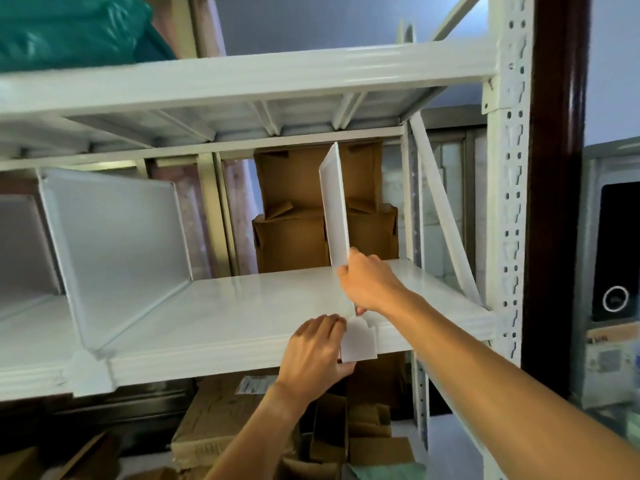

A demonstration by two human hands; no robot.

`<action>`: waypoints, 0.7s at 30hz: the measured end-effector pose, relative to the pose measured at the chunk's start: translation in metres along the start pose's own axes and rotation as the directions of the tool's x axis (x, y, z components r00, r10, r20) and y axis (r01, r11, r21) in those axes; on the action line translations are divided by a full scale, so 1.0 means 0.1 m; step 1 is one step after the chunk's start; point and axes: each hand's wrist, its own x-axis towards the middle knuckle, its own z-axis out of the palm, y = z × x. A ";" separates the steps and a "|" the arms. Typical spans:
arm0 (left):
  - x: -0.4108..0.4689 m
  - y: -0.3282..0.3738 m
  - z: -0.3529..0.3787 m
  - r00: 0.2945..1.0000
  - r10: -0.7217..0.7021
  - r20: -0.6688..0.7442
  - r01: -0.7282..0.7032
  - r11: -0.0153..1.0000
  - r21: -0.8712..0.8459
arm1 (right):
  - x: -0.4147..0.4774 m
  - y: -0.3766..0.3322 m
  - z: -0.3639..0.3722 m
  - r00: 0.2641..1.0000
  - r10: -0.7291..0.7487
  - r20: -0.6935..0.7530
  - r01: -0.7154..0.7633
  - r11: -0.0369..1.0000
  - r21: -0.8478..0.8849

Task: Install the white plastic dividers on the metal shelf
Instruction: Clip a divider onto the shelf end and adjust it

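Note:
A white plastic divider [335,206] stands edge-on and upright on the white metal shelf [242,306], towards its right end. My right hand [370,282] grips the divider's lower front edge. My left hand [315,348] pinches the divider's front clip tab [360,337], which hangs over the shelf's front lip. Another white divider [117,244] stands on the left part of the same shelf, with its clip [90,372] over the front lip. A third divider panel [20,244] shows at the far left.
An upper shelf [242,77] runs close above, with a green plastic bag [69,29] on it. A perforated white upright [509,202] borders the right end. Cardboard boxes [294,216] stand behind the shelf and more boxes [225,420] lie below it.

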 end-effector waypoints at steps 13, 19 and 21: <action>-0.12 -0.20 -0.08 1.000 0.010 -0.007 -0.010 1.000 0.017 | -0.02 -0.19 0.14 0.998 -0.042 -0.055 0.042 0.999 0.004; -0.12 -0.20 -0.08 1.000 -0.003 0.001 0.003 1.000 -0.006 | -0.03 -0.16 0.17 0.996 -0.051 -0.068 0.049 0.998 -0.025; -0.12 -0.18 -0.09 1.000 -0.017 -0.005 0.017 1.000 -0.014 | -0.03 -0.14 0.19 0.996 -0.063 -0.070 0.060 0.997 -0.038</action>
